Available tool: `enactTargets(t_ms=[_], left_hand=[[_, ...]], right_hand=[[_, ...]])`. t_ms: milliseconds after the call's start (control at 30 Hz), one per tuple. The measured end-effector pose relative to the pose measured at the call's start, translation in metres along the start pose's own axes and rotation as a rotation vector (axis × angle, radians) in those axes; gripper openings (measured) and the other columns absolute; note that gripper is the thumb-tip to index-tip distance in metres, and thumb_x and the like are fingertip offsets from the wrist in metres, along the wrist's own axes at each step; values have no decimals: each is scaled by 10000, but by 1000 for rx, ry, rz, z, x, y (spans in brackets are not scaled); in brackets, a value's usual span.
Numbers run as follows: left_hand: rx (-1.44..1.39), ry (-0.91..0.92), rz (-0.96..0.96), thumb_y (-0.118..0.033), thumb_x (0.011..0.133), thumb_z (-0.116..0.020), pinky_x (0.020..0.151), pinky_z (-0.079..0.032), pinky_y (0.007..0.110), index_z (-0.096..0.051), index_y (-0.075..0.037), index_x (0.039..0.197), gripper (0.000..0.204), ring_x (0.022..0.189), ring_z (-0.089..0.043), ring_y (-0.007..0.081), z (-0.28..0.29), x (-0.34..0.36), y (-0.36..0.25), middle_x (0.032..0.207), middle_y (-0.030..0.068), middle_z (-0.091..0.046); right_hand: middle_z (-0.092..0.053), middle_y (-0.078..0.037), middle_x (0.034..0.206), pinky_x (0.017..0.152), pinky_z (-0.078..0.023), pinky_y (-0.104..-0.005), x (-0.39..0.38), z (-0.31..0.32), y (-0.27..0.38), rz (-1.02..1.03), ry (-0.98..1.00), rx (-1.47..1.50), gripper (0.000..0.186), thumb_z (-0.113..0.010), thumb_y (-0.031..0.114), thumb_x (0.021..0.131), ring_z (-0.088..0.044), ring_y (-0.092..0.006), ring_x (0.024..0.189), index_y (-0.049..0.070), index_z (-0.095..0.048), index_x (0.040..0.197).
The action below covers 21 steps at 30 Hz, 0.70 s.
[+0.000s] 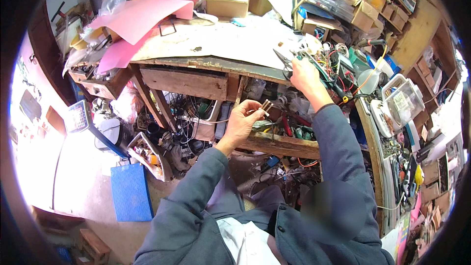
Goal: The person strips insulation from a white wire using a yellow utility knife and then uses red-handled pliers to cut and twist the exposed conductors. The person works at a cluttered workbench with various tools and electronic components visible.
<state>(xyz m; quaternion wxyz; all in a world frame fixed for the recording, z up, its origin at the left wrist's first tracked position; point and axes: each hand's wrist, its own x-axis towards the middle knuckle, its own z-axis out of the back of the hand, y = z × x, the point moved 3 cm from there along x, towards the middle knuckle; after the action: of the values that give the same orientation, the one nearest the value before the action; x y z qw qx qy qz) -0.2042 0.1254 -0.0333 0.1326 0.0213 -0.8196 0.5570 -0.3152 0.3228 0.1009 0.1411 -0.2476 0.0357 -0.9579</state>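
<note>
My left hand (240, 123) is in front of the bench, its thumb and fingers pinching a small plug (266, 106) with brass-coloured prongs pointing up. A thin pale cable (208, 120) runs beside that hand toward the shelf under the bench. At the bench's right front edge my right hand (305, 76) reaches in with curled fingers. Right by its fingertips lies a dark, pointed tool (281, 58), perhaps scissors; the fingers partly hide what they grip. Beyond that hand is a tangle of coloured wires and small parts (338, 64).
The wooden bench (221, 44) carries a pink sheet (142, 17) and cardboard boxes (226, 2). Below, an open drawer area holds cables and tools. Clear plastic tubs (403, 97) stand at the right. A blue board (131, 192) and a white bin (149, 157) are on the floor.
</note>
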Motion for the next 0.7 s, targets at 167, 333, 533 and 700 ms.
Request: enactTargets(t_ms=[167,333,533,700], left_hand=[[-44,-8,50,-87,957,-690,805,-573,275,-627,-5,1059,145,852,-689,136,-4,-1,-2,963,66,-693],[-48,-32,23,-52,958,-665,801,-601,319,-586,9,1077,155,850,-708,176,-2,1,2,969,106,-703],[-222,-75,73,-49,938,-692,817,-603,333,-590,9,1063,171,835,-715,207,2,4,4,956,124,-705],[-244,-66,83,-67,927,-717,819,-607,335,-621,34,1112,232,847,-725,219,-1,4,1,991,132,-720]], right_hand=[[-682,-259,925,790,-541,-517,4,-5,-9,-130,-9,81,327,-598,18,813,-679,-439,899,27,-558,1137],[-695,-282,872,774,-541,-520,-14,27,-14,-218,-228,209,435,-650,62,788,-706,-438,853,36,-514,1200],[-630,-73,665,568,-469,-326,-65,12,-34,-336,115,948,251,-804,229,797,-586,-157,587,20,-665,783],[-505,73,609,423,-274,-193,-146,21,5,-496,242,1449,252,-800,230,880,-391,-8,452,99,-604,792]])
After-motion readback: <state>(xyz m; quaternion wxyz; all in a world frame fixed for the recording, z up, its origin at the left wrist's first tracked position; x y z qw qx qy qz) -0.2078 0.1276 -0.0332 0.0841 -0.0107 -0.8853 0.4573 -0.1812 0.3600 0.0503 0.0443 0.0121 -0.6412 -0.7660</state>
